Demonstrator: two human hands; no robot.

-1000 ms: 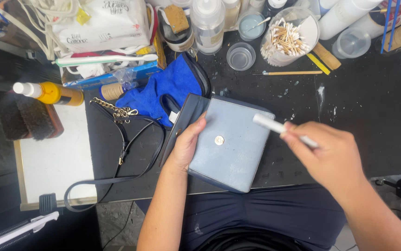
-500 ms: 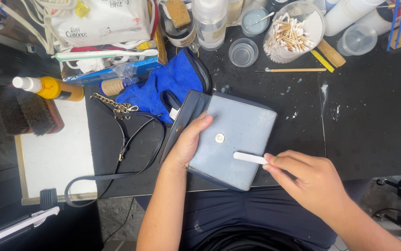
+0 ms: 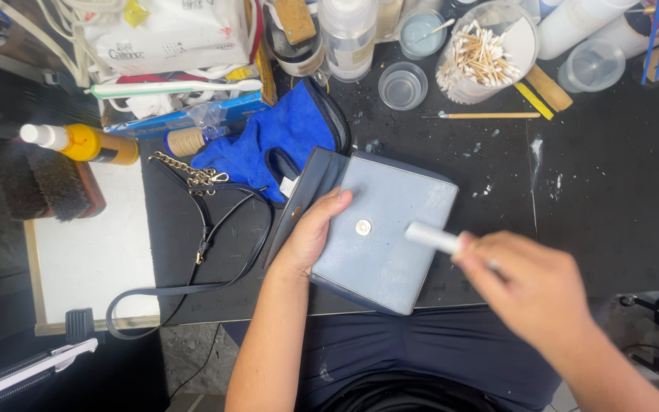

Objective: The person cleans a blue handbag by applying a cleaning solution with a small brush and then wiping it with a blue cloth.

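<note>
At the near edge of the dark worktop (image 3: 612,198) a grey-blue bag (image 3: 379,236) lies with its flap up, the round snap showing near the middle. The left hand (image 3: 310,236) pins the bag's left side, thumb on the flap and the other fingers curled round the dark edge. The right hand (image 3: 531,294) has its fingers closed on a white stick (image 3: 432,238) whose tip touches the flap just right of the snap. Since a second ago the stick has come down from above the bag's right corner onto the flap, and in the last half second it has slid up and across it, while the left hand has kept its hold; judging by this, the flap is being rubbed in strokes, and pale streaks show on the leather. A blue cloth (image 3: 268,145) lies just behind the bag, the strap (image 3: 215,229) with its chain trails off to the left, and a jar of swabs (image 3: 482,53) stands further back.
</note>
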